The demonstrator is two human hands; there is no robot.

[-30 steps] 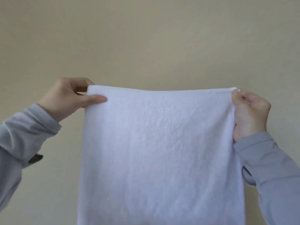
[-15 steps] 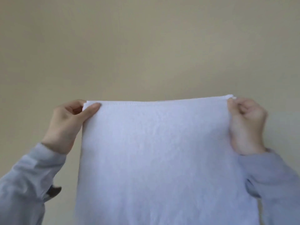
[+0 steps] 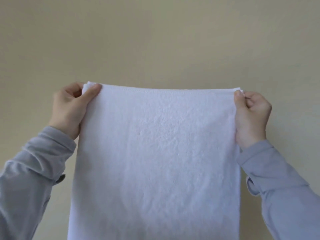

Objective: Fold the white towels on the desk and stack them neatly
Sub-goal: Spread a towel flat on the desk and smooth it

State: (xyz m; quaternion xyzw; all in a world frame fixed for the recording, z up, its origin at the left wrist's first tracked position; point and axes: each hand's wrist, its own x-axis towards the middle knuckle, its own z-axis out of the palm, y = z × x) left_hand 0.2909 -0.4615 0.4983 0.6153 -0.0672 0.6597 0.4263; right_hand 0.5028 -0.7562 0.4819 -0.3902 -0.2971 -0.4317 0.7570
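A white towel [image 3: 155,161] hangs flat in front of me, stretched wide, its top hem level and its lower part running out of the bottom of the view. My left hand [image 3: 71,110] pinches the top left corner between thumb and fingers. My right hand [image 3: 251,116] pinches the top right corner, fingers curled round the edge. Both arms wear grey sleeves. The desk and any other towels are hidden behind the hanging towel or lie out of view.
A plain beige wall [image 3: 155,40] fills the whole background above and beside the towel. Nothing else shows.
The towel's top edge and both hands sit lower in the view than a second ago. My left thumb has slid back towards the corner. Both pinches are kept.
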